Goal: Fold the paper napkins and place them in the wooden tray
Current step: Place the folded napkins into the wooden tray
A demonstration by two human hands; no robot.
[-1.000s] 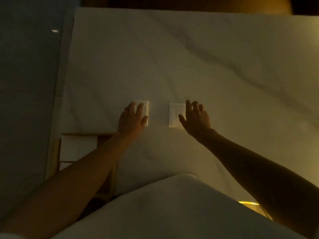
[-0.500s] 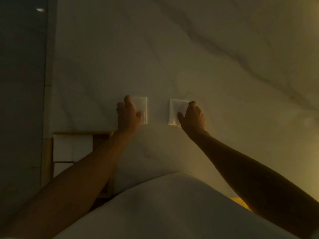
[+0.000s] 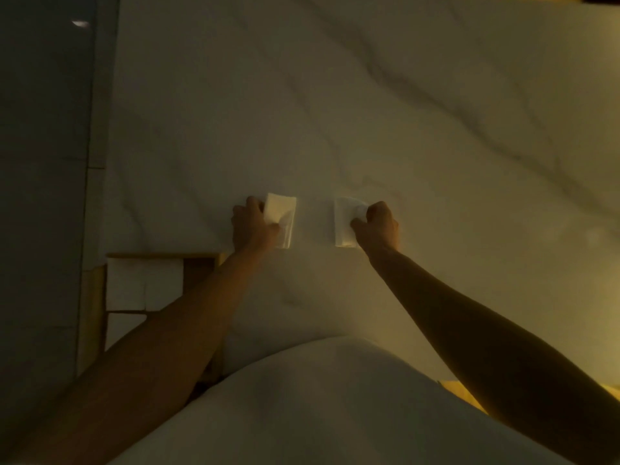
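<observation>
- Since these are thin paper napkins, expect them to be near weightless, soft and floppy, and quick to crease or tear. Take them with a light pinch at an edge, not a squeeze in the middle.
- Left napkin lies folded on the worktop, left of middle and toward the near edge. Right napkin lies near it but apart, with bare marble between them.
- Your left hand has its fingers curled and its thumb on top, pinching the left napkin at its left edge.
- Your right hand has its fingers curled, pinching the right napkin at its right edge. The paper looks slightly bunched at the fingers.
- Both forearms reach out from the near edge, palms down and wrists low.
- Wooden tray sits at the near left corner, partly hidden by your left forearm, with folded white napkins inside.
- The marble looks smooth, so the paper will probably slide, and the folds may spring open when you lift.
</observation>
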